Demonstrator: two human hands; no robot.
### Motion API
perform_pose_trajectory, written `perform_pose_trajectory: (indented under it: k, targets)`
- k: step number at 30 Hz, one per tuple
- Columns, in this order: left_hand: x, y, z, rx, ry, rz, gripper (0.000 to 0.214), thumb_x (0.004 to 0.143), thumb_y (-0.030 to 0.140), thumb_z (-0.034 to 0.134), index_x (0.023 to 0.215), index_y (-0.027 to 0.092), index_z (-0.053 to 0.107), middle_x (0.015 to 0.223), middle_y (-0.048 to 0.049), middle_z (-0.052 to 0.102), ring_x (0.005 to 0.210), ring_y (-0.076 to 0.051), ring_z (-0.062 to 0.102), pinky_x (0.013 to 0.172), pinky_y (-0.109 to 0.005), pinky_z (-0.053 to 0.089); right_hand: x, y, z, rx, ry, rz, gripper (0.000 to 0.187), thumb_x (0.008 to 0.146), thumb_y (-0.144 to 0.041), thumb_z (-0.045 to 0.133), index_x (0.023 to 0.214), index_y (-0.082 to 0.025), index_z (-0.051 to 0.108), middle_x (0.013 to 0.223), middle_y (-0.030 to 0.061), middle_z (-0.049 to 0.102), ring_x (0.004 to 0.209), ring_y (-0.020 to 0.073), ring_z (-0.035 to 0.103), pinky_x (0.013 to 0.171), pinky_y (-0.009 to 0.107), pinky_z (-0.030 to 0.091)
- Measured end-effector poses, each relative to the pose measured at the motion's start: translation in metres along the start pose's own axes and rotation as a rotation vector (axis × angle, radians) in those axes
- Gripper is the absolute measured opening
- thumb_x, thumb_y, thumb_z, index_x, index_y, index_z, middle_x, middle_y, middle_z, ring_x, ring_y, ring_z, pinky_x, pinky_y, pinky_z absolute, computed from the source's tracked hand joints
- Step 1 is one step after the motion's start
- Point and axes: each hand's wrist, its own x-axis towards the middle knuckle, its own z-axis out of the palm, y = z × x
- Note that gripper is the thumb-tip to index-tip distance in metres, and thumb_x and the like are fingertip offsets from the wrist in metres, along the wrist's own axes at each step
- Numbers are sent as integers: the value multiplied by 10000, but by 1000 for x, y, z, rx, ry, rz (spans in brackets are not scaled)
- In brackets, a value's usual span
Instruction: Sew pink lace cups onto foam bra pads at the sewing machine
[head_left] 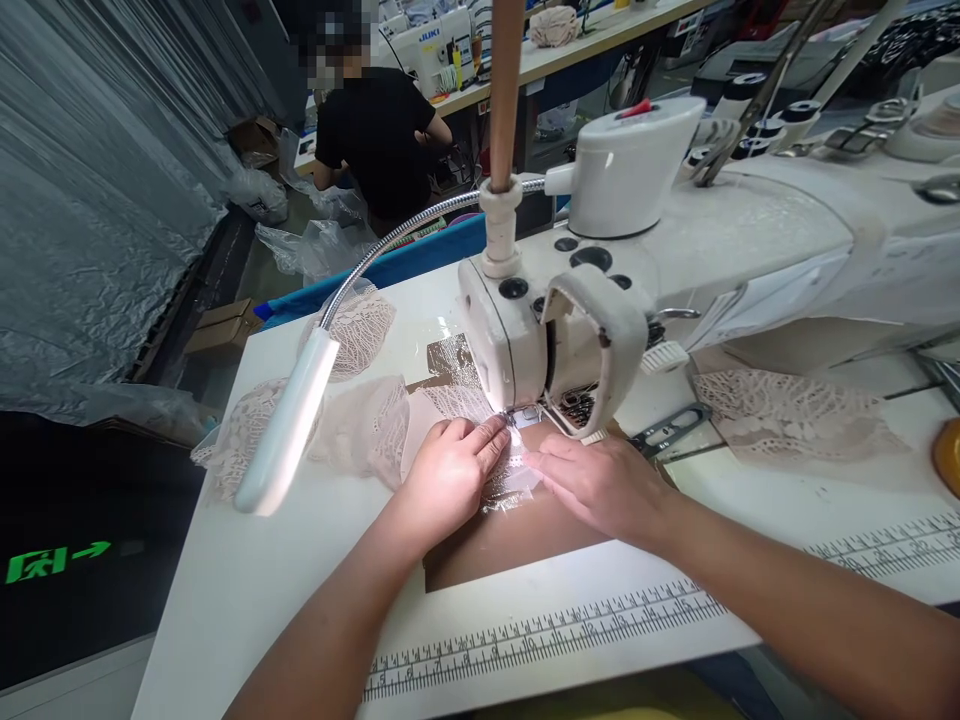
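Flat and unclenched, left hand (pixel 450 472) and right hand (pixel 594 487) press the lace (pixel 512 488) mid worktop (pixel 262 585) under the machine (pixel 517 330); fingertips that near the foot (pixel 523 414) could get stitched, I reckon

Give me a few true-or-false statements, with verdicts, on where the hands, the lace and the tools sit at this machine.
1. The left hand and the right hand both lie flat on the lace piece in front of the sewing machine. True.
2. The right hand holds the thread snips. False: they lie untouched on the table, just right of that hand.
3. The lamp on its flexible neck hangs left of the left hand. True.
4. The measuring scale runs along the table's far edge. False: it runs along the near edge, under the forearms.
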Motion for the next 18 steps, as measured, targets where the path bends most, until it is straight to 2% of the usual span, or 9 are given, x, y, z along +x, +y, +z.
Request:
perform_pose_trajectory:
  k: [7, 13, 18]
  targets:
    - [4, -6, 2, 43, 48, -59, 366, 886, 120, 431, 1224, 154, 570, 1285, -58, 584, 900, -233, 499, 806, -373, 437, 5, -4, 1, -56, -106, 100, 225, 879, -192, 503, 1003, -180, 690, 829, 35, 666, 585, 111, 515, 532, 245, 351]
    - [5, -10, 4, 44, 96, -118, 339, 887, 139, 454, 1200, 157, 584, 1210, -82, 626, 920, -238, 525, 805, -376, 439, 8, -6, 3, -121, -132, 151, 238, 865, -250, 555, 1062, -193, 676, 819, 18, 676, 593, 130, 507, 489, 264, 309]
    - [4, -14, 8, 13, 170, -167, 313, 876, 151, 472, 1161, 161, 602, 1091, -107, 660, 929, -252, 533, 798, -381, 446, 8, -5, 5, -128, -147, 157, 208, 874, -253, 549, 1027, -210, 683, 829, 12, 677, 633, 140, 520, 508, 275, 306]
